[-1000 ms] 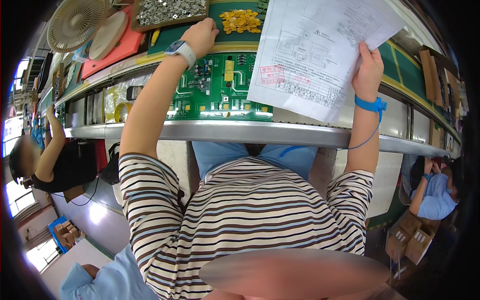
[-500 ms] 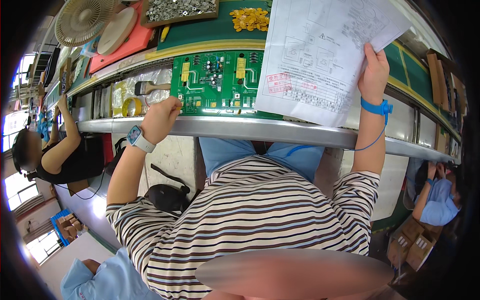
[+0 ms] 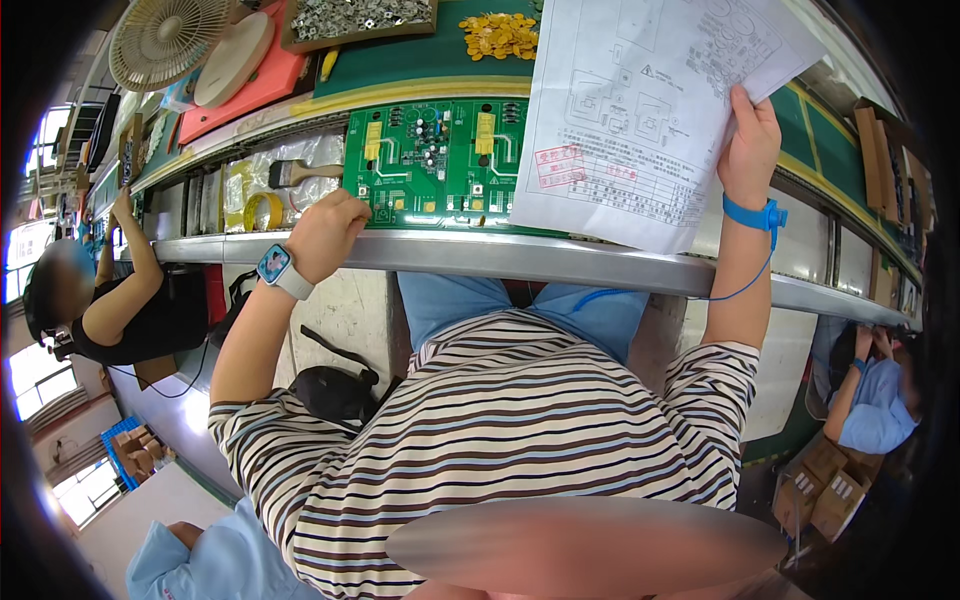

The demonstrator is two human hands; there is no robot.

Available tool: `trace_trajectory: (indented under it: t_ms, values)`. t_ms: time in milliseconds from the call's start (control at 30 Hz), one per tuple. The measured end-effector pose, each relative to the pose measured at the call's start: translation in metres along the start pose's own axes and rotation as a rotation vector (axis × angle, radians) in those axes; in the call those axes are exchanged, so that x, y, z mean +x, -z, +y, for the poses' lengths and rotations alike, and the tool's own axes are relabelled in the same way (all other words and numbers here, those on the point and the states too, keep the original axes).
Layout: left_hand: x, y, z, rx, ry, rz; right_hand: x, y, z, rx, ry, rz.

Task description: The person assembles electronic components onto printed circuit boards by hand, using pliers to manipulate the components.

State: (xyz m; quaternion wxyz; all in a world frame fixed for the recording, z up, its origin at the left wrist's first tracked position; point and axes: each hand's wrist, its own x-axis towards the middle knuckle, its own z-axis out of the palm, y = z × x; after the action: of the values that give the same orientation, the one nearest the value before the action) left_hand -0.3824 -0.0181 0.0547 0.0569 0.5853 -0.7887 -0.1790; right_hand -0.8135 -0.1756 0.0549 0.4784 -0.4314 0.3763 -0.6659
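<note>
My left hand [image 3: 328, 235] is closed, its curled fingertips by the lower left corner of a green circuit board [image 3: 415, 185]. What the fingers hold, if anything, is hidden. The board carries yellow parts and small black components, and lies along the metal rail of the bench. In my right hand [image 3: 750, 145], pinched between thumb and fingers at its right side, is a white paper sheet [image 3: 625, 120] with line drawings, a table and a red stamp. The sheet is raised over the board's right part and covers it.
A brush [image 3: 305, 172] and a yellow tape roll [image 3: 263, 212] lie left of the board. Beyond stand a box of metal parts [image 3: 360, 20], a pile of yellow discs [image 3: 500, 36] and a fan [image 3: 168, 42]. A blue wrist-strap cord [image 3: 735, 290] hangs from my right wrist. Other people sit at both sides.
My left hand has turned slightly and its fingertips have moved a little down and right at the board's corner. The sheet has shifted slightly; my right hand still holds it.
</note>
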Motion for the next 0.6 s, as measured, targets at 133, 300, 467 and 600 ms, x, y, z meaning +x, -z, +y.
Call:
trace_trajectory:
  t_ms: [133,300,467,600]
  values:
    - [0.0028,0.001,-0.0004,-0.028,-0.01,-0.02,0.0002,0.0008,0.0013,-0.001,0.004,-0.005]
    - [0.005,0.0009,0.003,-0.007,-0.011,-0.036,-0.0004,-0.0001,0.001,-0.005,-0.004,-0.002]
    - [0.0044,-0.0021,0.0052,0.032,-0.036,-0.025,-0.0014,-0.0014,0.0002,-0.007,-0.009,0.007]
    - [0.0032,0.0006,0.0064,0.028,0.029,-0.046,-0.0002,-0.0016,0.0009,0.004,-0.008,0.019]
